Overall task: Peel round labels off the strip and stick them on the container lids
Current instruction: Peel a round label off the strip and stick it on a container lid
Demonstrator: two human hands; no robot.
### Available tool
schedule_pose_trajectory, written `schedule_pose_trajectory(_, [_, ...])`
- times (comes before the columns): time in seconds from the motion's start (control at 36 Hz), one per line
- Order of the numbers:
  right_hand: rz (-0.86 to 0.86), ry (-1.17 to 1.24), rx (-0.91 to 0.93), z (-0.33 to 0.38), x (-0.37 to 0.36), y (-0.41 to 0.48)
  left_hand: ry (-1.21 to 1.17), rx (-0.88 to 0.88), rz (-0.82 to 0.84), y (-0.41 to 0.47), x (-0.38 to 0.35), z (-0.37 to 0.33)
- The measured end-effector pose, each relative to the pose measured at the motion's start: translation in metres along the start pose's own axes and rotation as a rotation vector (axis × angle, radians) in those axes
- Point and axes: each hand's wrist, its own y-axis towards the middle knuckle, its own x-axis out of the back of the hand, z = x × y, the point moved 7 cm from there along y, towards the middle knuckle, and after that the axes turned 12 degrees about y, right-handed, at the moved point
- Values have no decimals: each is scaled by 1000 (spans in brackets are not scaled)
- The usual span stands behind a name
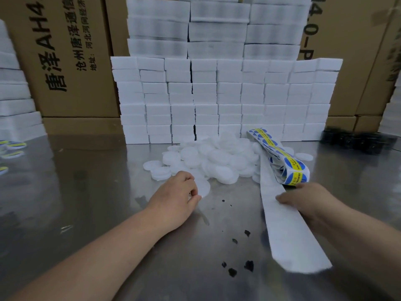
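A heap of white round lids (217, 157) lies in the middle of the steel table (86, 192). My left hand (175, 198) rests at the near edge of the heap, fingers pinched on one flat white lid (202, 187). A folded strip of blue-and-yellow round labels (280, 157) lies to the right of the heap. Its bare white backing (288, 231) trails toward me. My right hand (308, 203) presses on that backing, just below the nearest label, thumb on top of the paper.
White foam boxes (217, 98) are stacked like a wall behind the heap, with brown cartons (65, 61) behind them. Labelled lids (13, 146) lie at the far left. A black object (355, 140) sits at the right. Dark specks (236, 268) dot the table near me.
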Motion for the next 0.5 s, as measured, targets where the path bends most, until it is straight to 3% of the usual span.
schedule_pose_trajectory(0.11, [47, 441, -118, -2, -23, 0, -27, 12, 2, 0, 1, 1])
schedule_pose_trajectory(0.22, [112, 660, -151, -6, -35, 9, -41, 2, 7, -1, 1, -1])
schedule_pose_trajectory(0.33, [202, 723, -145, -5, -40, 9, -54, -13, 25, -1, 1, -4])
schedule_pose_trajectory(0.5, [359, 678, 52, 7, -45, -6, -143, 19, -31, -4, 11, -8])
